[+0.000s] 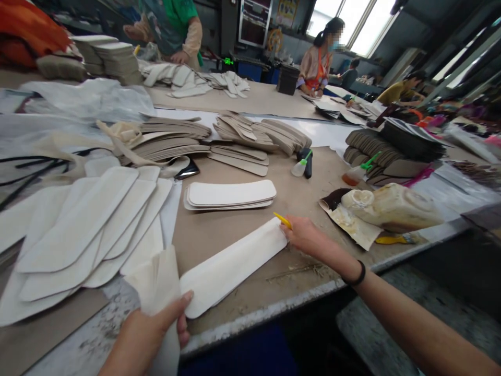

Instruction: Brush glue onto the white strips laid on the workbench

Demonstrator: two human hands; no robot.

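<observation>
My left hand [151, 331] is closed on the near end of a long white rounded piece [230, 263] and a thin white sheet [158, 284] beside it, at the table's front edge. My right hand [307, 235] rests at the far end of that same piece, fingers closed round a small yellow tool [282, 220]. A short stack of matching white pieces [230, 194] lies just beyond. To the left, several white pieces [90, 230] are fanned out overlapping.
Piles of tan pieces [242, 136] sit mid-table, with a small squeeze bottle [300, 166] beside them. A crusted glue container [391, 206] and a yellow brush [395, 239] lie at my right. Dark pieces [387, 149] are stacked far right. Other people work at the far side.
</observation>
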